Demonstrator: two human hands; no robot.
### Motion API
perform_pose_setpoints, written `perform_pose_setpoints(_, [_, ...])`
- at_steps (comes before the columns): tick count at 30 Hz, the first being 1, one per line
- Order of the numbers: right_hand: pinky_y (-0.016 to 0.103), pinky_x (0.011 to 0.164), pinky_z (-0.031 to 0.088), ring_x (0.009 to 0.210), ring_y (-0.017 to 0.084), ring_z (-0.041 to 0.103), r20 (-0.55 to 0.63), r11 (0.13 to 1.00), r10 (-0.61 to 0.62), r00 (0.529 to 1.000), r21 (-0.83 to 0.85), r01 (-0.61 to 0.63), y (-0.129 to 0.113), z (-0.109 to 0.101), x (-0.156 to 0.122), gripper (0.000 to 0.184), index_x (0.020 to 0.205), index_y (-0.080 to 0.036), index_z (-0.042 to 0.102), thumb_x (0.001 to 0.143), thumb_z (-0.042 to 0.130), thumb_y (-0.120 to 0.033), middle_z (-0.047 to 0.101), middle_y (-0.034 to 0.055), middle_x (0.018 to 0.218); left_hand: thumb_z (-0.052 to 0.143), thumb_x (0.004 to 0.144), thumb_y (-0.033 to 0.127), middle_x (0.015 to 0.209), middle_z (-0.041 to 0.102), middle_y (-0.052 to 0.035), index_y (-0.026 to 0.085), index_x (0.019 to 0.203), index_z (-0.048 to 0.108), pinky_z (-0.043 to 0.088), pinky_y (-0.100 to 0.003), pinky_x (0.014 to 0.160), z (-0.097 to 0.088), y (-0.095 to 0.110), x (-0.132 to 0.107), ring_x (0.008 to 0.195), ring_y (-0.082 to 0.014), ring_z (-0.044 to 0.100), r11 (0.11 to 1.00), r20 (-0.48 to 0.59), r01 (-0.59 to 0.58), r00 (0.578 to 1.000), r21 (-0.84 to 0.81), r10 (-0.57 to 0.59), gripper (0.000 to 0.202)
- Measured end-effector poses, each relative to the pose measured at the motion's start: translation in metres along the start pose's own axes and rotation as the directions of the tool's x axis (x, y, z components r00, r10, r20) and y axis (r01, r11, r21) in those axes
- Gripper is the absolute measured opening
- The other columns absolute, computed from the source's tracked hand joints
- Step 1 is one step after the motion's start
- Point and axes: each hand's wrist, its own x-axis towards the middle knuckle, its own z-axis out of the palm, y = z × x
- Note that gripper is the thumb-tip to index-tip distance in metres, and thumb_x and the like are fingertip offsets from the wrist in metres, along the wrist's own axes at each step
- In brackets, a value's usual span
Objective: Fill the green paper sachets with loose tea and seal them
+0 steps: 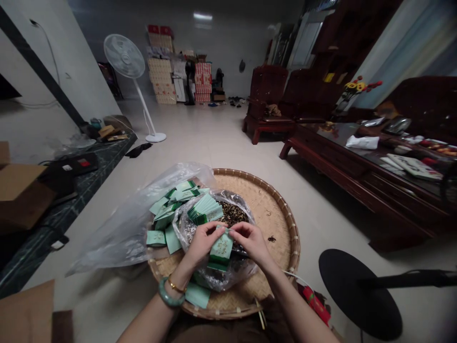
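Observation:
Between my two hands is a small green paper packet [220, 250] with printed gold marks. My left hand [206, 240] pinches its upper left edge, and the fingers of my right hand [251, 240] close on its upper right corner. Below and behind it lies a clear plastic bag [246, 202], open at the top, holding a dark and pale dried leafy mix [233, 213]. A fanned stack of green packets [204, 208] rests on that bag. To the left, more green packets [166, 209] lie heaped, some puffed. All of this sits on a round woven bamboo tray [282, 224].
A large clear plastic sheet [121, 233] spills over the tray's left side onto the floor. At right are a black round stand base [357, 290] and a dark wooden table [339, 166]. A white fan [124, 56] and cardboard boxes [19, 183] stand left.

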Motion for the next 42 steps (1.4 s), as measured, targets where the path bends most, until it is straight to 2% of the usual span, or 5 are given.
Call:
perform_pose_setpoints(18, [0.03,0.057,0.052,0.059,0.015,0.061,-0.1,0.978,0.026,0.995,0.208,-0.005,0.001,0.01,-0.014,0.05,0.106,-0.019,0.058,0.07,0.068,-0.051,0.067,0.0022,0.073,0.07,0.068,0.044,0.051,0.056,0.0019,0.012,0.063,0.069,0.034,-0.019,0.046,-0.026,-0.009,-0.01,0.048,-0.0091,0.045,0.998,-0.134,-0.059,0.989,0.029,0.063,0.032])
perform_pose_setpoints(28, [0.043,0.087,0.046,0.096,0.027,0.061,-0.074,0.776,-0.243,0.967,-0.613,0.148,0.073,-0.019,-0.028,0.037,0.118,-0.017,0.055,0.084,0.053,-0.033,0.067,0.012,0.103,0.061,0.078,0.036,0.106,0.059,-0.0094,0.016,0.117,0.052,0.045,-0.019,0.049,-0.109,0.002,0.045,0.063,-0.0101,0.059,0.98,-0.687,-0.192,0.72,-0.057,0.101,0.045])
perform_pose_setpoints(32, [0.044,0.087,0.042,0.103,0.031,0.055,0.092,0.468,-0.174,0.98,-0.868,0.165,0.075,-0.016,-0.034,0.043,0.12,-0.021,0.058,0.078,0.064,-0.027,0.065,0.0113,0.112,0.064,0.076,0.022,0.105,0.063,-0.0106,0.015,0.104,0.063,0.051,-0.029,0.068,-0.082,-0.019,0.034,0.074,-0.0162,0.06,0.901,-0.426,-0.164,0.838,0.401,0.342,0.029])
perform_pose_setpoints(36, [0.042,0.084,0.041,0.103,0.032,0.054,0.124,0.329,-0.114,0.986,-0.932,0.155,0.073,-0.013,-0.033,0.049,0.123,-0.021,0.057,0.076,0.066,-0.025,0.064,0.0108,0.114,0.068,0.074,0.017,0.105,0.064,-0.0092,0.018,0.102,0.067,0.044,-0.04,0.09,-0.055,-0.028,0.024,0.101,-0.0263,0.054,0.49,0.03,-0.228,0.925,0.842,0.378,0.027])
perform_pose_setpoints(42, [0.04,0.087,0.045,0.102,0.029,0.056,0.076,0.387,-0.199,0.977,-0.91,0.15,0.078,-0.021,-0.035,0.052,0.126,-0.017,0.053,0.075,0.064,-0.02,0.061,0.0118,0.114,0.06,0.077,0.011,0.105,0.062,-0.0152,0.015,0.098,0.067,0.041,-0.043,0.087,-0.037,-0.027,0.028,0.104,-0.0324,0.05,0.262,0.011,-0.085,0.962,0.961,0.272,0.023])
